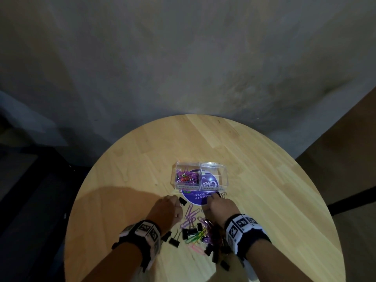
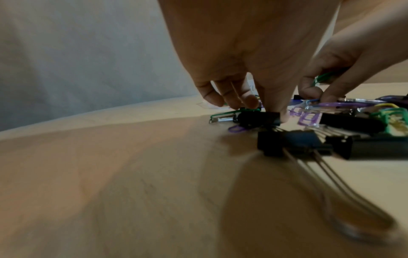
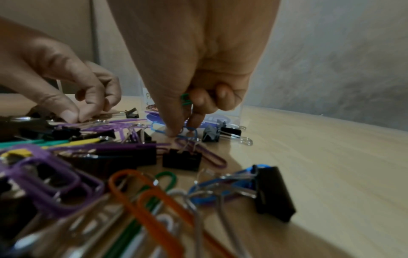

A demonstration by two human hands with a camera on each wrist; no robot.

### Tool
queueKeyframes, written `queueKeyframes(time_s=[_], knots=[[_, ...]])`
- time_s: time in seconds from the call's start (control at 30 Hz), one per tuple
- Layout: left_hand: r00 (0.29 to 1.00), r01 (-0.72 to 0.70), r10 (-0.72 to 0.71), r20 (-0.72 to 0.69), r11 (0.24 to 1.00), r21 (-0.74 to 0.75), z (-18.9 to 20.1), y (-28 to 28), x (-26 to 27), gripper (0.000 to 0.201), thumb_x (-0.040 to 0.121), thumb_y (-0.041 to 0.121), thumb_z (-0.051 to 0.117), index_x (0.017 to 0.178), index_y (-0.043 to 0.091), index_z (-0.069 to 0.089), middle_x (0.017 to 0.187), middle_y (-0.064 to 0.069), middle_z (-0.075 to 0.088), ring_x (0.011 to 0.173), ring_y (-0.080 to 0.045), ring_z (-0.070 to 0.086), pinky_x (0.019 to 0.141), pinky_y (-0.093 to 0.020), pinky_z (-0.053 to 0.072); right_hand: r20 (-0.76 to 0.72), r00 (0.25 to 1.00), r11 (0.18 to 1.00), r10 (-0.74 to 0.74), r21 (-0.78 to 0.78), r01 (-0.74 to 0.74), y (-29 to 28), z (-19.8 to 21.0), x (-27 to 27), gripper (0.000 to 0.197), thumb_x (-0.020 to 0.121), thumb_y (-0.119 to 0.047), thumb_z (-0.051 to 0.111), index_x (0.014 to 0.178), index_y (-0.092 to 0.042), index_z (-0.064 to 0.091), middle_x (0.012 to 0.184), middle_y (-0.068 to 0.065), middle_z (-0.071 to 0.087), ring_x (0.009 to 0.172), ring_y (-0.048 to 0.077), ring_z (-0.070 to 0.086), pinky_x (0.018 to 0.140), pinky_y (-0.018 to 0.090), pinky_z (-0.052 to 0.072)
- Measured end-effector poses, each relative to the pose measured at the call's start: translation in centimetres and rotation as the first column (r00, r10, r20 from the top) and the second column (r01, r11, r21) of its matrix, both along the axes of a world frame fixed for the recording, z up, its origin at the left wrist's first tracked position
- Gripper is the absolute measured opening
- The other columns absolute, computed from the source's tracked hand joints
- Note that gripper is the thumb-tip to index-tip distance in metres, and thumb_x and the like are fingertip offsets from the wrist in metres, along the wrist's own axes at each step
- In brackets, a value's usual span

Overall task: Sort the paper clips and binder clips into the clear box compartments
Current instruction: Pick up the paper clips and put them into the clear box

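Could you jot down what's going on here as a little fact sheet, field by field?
Setting: round wooden table
Clear box: two compartments; the left holds coloured paper clips, the right looks empty
Loose pile: black binder clips and coloured paper clips mixed, near the wrists
Left hand: fingertips down on a black binder clip
Right hand: green paper clip in curled fingers, pinching a blue paper clip
Sticker: purple, under the box
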State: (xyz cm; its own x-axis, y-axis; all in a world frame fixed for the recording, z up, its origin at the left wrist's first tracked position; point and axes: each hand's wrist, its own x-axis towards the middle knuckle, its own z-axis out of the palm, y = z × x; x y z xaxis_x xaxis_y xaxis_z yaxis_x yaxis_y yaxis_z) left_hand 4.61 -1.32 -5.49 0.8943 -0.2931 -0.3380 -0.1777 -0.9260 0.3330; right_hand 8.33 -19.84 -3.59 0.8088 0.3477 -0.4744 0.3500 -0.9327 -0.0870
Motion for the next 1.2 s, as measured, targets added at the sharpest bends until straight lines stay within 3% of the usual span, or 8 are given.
queueKeyframes(time_s=[0.17, 0.33, 0.53, 0.67, 0.8, 0.97, 1.1, 1.2], knots=[[0.996, -0.090, 0.090, 0.001, 0.994, -0.058, 0.5, 0.9, 0.3, 0.021, 0.087, 0.023, 0.058, 0.107, 0.020, 0.063, 0.121, -0.001, 0.053, 0.115, -0.019, 0.051, 0.096, -0.026, 0.039, -0.101, 0.968, 0.955, -0.228, 0.173, 0.243, -0.1, 1.5, -0.7, 0.028, 0.091, -0.018, 0.040, 0.115, -0.010, 0.052, 0.120, 0.013, 0.060, 0.105, 0.030, 0.058, 0.086, 0.034, 0.045], [1.000, -0.018, 0.018, -0.016, 1.000, -0.009, 1.2, 0.3, 0.4, 0.030, 0.093, 0.028, 0.051, 0.121, 0.020, 0.057, 0.129, -0.002, 0.052, 0.122, -0.021, 0.048, 0.099, -0.029, 0.038, -0.209, 0.893, 0.837, -0.397, 0.315, 0.446, -0.6, 1.8, -1.1, 0.011, 0.092, -0.017, 0.039, 0.084, -0.013, 0.045, 0.093, 0.013, 0.056, 0.093, 0.029, 0.060, 0.068, 0.026, 0.034], [0.995, -0.098, 0.100, -0.009, 0.987, 0.124, 1.1, -3.8, 0.7, 0.052, 0.091, 0.038, 0.053, 0.135, 0.012, 0.042, 0.136, -0.010, 0.047, 0.127, -0.027, 0.046, 0.105, -0.037, 0.040, -0.309, 0.839, 0.785, -0.447, 0.314, 0.534, -0.6, 2.8, -1.7, 0.028, 0.094, -0.014, 0.037, 0.086, -0.003, 0.062, 0.104, 0.020, 0.061, 0.088, 0.021, 0.051, 0.073, 0.023, 0.032], [0.991, -0.124, 0.131, -0.031, 0.978, 0.167, 0.9, -5.2, 1.0, 0.056, 0.091, 0.037, 0.056, 0.134, 0.006, 0.039, 0.137, -0.014, 0.044, 0.127, -0.029, 0.045, 0.104, -0.037, 0.039, -0.238, 0.905, 0.858, -0.352, 0.305, 0.414, -1.0, 2.3, -3.1, 0.034, 0.093, -0.038, 0.044, 0.062, -0.025, 0.042, 0.070, -0.003, 0.051, 0.081, 0.023, 0.054, 0.070, 0.030, 0.038], [0.992, -0.073, 0.093, -0.087, 0.974, 0.217, 0.5, -5.5, 1.7, 0.033, 0.093, 0.020, 0.054, 0.122, 0.004, 0.052, 0.128, -0.018, 0.055, 0.119, -0.033, 0.054, 0.101, -0.041, 0.045, -0.124, 0.982, 0.970, -0.144, 0.178, 0.165, -0.9, 1.2, -4.2, 0.019, 0.092, -0.030, 0.043, 0.099, -0.019, 0.058, 0.100, 0.008, 0.068, 0.097, 0.029, 0.062, 0.070, 0.033, 0.043], [0.982, -0.038, 0.073, -0.176, 0.980, 0.196, 0.0, -5.6, 2.4, 0.024, 0.093, 0.017, 0.054, 0.107, 0.002, 0.064, 0.117, -0.020, 0.065, 0.111, -0.033, 0.061, 0.096, -0.040, 0.050, -0.098, 0.947, 0.925, -0.307, 0.203, 0.321, -1.6, 1.1, -3.9, 0.023, 0.092, -0.029, 0.045, 0.108, -0.021, 0.059, 0.109, 0.004, 0.067, 0.100, 0.026, 0.063, 0.078, 0.030, 0.048], [0.983, -0.074, 0.092, -0.161, 0.991, 0.112, -0.2, -4.7, 2.1, 0.033, 0.098, 0.022, 0.045, 0.123, 0.002, 0.054, 0.130, -0.018, 0.055, 0.120, -0.031, 0.053, 0.101, -0.037, 0.044, -0.202, 0.969, 0.943, -0.144, 0.270, 0.197, -2.3, 1.5, -4.3, 0.013, 0.085, -0.031, 0.057, 0.095, -0.024, 0.050, 0.091, -0.002, 0.058, 0.086, 0.018, 0.053, 0.071, 0.025, 0.037], [0.978, -0.129, 0.131, -0.161, 0.991, 0.022, -0.3, -3.9, 1.8, 0.028, 0.097, 0.012, 0.042, 0.119, 0.004, 0.059, 0.132, -0.015, 0.053, 0.121, -0.029, 0.051, 0.101, -0.035, 0.044, -0.216, 0.976, 0.984, 0.010, 0.174, 0.028, -2.5, 1.2, -4.7, 0.032, 0.083, -0.029, 0.060, 0.111, -0.019, 0.050, 0.108, 0.002, 0.064, 0.100, 0.024, 0.059, 0.083, 0.033, 0.047]])
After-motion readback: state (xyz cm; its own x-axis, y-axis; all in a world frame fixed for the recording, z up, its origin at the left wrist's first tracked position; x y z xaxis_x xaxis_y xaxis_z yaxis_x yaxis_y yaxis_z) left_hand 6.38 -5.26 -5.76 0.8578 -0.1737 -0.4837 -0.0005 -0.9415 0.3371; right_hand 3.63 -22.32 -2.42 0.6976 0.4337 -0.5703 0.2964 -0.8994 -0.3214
